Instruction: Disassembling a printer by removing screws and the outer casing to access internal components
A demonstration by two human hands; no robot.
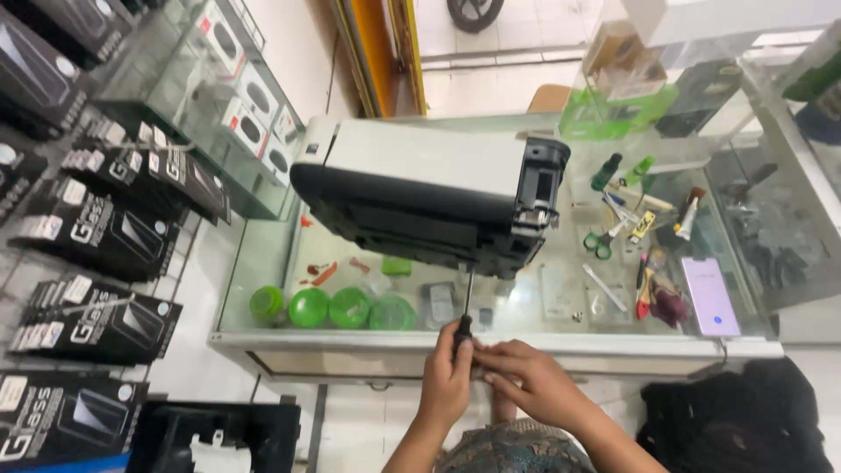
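Right now we are driving a screw low on the underside of the printer (420,197), which stands tipped up on the glass bench (263,263), just beyond our fingertips. Our left hand (447,377) has its fingers clenched around the black handle of the screwdriver (464,317), whose thin shaft runs straight up from the fingers to the printer's dark lower edge. Our right hand (536,381) lies just beside it, fingers laid against the handle's base from the right, more steadying than gripping; whether they close around it we cannot tell. Both forearms come up from below, wrists near together at the bench edge. We judge the next move calls for keeping the tip seated and the shaft in line while twisting. Green round lids (350,308) sit left of the fingers, a phone (710,296) well off to the right
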